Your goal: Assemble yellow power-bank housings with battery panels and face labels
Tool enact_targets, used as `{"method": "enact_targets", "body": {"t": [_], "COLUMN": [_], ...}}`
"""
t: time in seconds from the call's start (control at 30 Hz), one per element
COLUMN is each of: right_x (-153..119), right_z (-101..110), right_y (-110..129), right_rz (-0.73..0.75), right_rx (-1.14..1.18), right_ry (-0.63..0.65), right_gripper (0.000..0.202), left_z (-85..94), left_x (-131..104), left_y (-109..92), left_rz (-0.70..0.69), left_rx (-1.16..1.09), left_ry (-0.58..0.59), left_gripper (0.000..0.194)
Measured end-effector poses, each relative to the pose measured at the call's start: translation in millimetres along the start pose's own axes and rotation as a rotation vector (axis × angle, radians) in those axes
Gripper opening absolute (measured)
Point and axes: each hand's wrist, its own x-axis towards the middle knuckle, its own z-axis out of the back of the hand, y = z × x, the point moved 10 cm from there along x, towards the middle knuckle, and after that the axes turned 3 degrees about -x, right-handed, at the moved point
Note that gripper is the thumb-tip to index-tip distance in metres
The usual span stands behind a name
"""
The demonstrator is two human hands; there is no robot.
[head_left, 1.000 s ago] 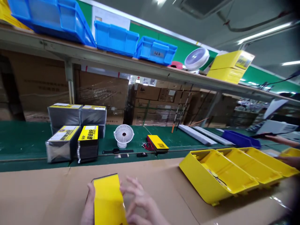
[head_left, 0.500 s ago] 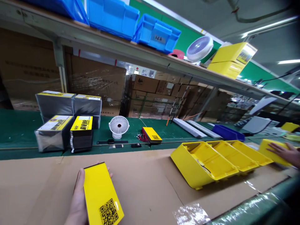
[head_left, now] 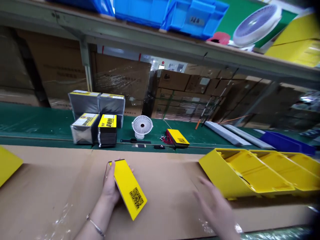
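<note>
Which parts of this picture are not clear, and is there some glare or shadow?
Head view: the right hand is smeared, likely by motion; the QR code on the yellow pack in the left hand is sharper; plastic wrap glints behind the table; a soft shadow lies below the yellow bins; the right edge darkens.

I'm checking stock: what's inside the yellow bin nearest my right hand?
In the bin, part of a dark wire shows. The near wall covers much of the bottom, so anything lower is hidden.
</note>
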Motion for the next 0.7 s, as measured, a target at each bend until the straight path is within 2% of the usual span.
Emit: {"method": "enact_targets", "body": {"t": [0.07,0.1,0.13,0.2,0.23,0.27,0.33,0.4,0.43,0.5,0.57,0.63,0.7], "right_x": [-9.6,-17.6,-24.0,-27.3,-23.7,-17.8,-4.9,3.1,5.0,5.3,3.7,4.5,11.6], "right_z": [-59.0,-81.7,-95.4,-108.7,-111.5,-113.9,-119.0,-121.8,-121.2,-116.7,-109.1,-98.8,-81.5], "right_y": [79.8,115.7,146.3,180.8,183.8,178.5,152.3,120.1,104.5,74.5,47.2,23.3,5.1], "right_rz": [0.203,0.294,0.38,0.459,0.444,0.392,0.234,0.087,0.027,-0.079,-0.17,-0.256,-0.336], "right_rx": [0.145,0.194,0.255,0.42,0.505,0.578,0.659,0.669,0.665,0.646,0.612,0.555,0.492], "right_ry": [0.28,0.398,0.453,0.474,0.456,0.432,0.384,0.348,0.331,0.302,0.284,0.254,0.143], "right_gripper": [0.055,0.061,0.059,0.058,0.056,0.053,0.041,0.032,0.029,0.029,0.031,0.035,0.04], "left_z": [2.8,3.2,3.3,3.1,3.1,3.1,3.7,7.2,10.5,19.0,27.7,36.9,49.0], "left_x": [0.5,0.9,1.3,2.5,3.3,4.2,6.0,7.4,7.4,2.9,-10.7,-34.6,-69.4], "left_y": [4.3,7.0,9.4,11.5,10.9,8.7,-1.8,-23.8,-40.9,-88.5,-151.2,-221.6,-292.0], "left_rz": [-0.01,-0.011,-0.012,-0.023,-0.034,-0.051,-0.106,-0.196,-0.257,-0.408,-0.57,-0.708,-0.82], "left_rx": [0.029,0.044,0.065,0.126,0.169,0.221,0.348,0.495,0.573,0.743,0.921,1.087,1.226], "left_ry": [-0.013,-0.01,-0.003,0.016,0.027,0.04,0.064,0.057,0.033,-0.058,-0.188,-0.349,-0.565], "left_gripper": [0.052,0.052,0.053,0.055,0.057,0.06,0.068,0.078,0.081,0.08,0.077,0.083,0.092]}}
